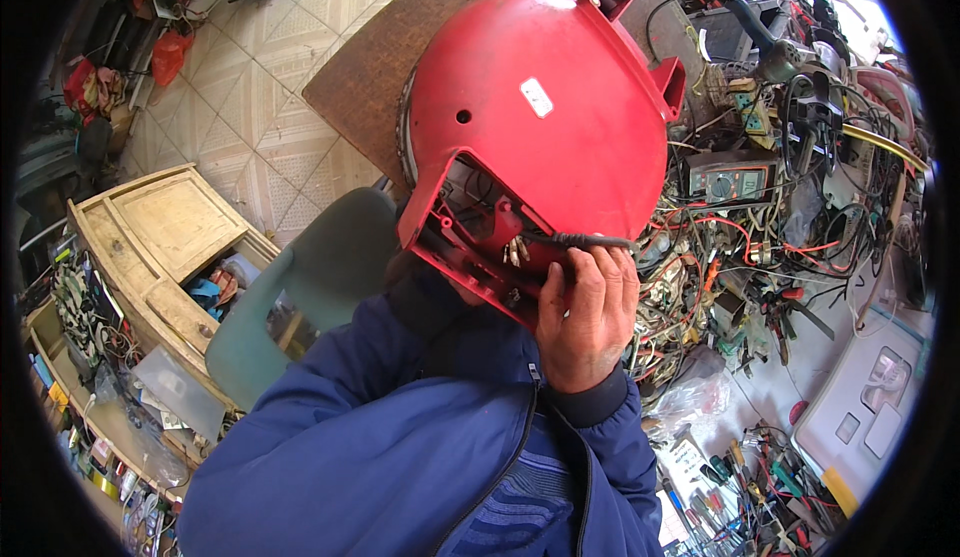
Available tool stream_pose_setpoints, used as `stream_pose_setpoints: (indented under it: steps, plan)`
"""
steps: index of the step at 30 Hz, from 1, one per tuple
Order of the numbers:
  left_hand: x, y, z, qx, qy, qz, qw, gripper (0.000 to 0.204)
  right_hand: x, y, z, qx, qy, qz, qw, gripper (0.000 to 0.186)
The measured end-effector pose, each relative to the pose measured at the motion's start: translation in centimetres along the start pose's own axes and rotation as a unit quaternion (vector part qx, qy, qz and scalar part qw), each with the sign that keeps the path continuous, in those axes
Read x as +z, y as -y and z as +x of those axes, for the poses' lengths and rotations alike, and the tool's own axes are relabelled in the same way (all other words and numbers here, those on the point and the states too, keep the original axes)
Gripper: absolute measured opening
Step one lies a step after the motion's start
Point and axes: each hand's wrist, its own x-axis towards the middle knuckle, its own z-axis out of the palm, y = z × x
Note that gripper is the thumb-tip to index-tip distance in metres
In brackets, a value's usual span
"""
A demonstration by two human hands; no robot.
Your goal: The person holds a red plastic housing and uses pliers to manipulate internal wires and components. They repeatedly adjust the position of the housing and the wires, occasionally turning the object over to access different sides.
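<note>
A large round red metal housing (560, 77) with a white label, a small hole and tab-like brackets leans over the worn brown board (360, 67). In its open box-like recess (480, 202) are wires, fittings and small metal terminals. My right hand (585, 317) grips the recess's lower right edge, fingertips against a dark cable (590, 240) that runs along it. My left hand (462, 294) is mostly hidden under the housing; only a bit of skin and the dark cuff show, so its fingers cannot be seen.
A green plastic chair (285, 247) stands beside me, near an open wooden cabinet (175, 217) on tiled floor (265, 122). The right-hand bench holds tangled wires (680, 337), a meter (720, 185), a power tool (775, 52), screwdrivers (735, 487) and a pale plastic case (850, 407).
</note>
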Motion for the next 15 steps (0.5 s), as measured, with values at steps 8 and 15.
stream_pose_setpoints:
  steps: [8, 15]
  plan:
    - [0.06, 0.02, -0.05, 0.001, 0.005, 0.000, 1.000, 0.045, -0.11, -0.44, -0.25, 0.022, 0.011, 0.010, 1.000, 0.035]
    - [-0.18, 0.00, -0.45, 0.009, 0.008, 0.023, 1.000, 0.044, 0.02, -0.83, -0.20, 0.002, 0.004, 0.012, 1.000, 0.032]
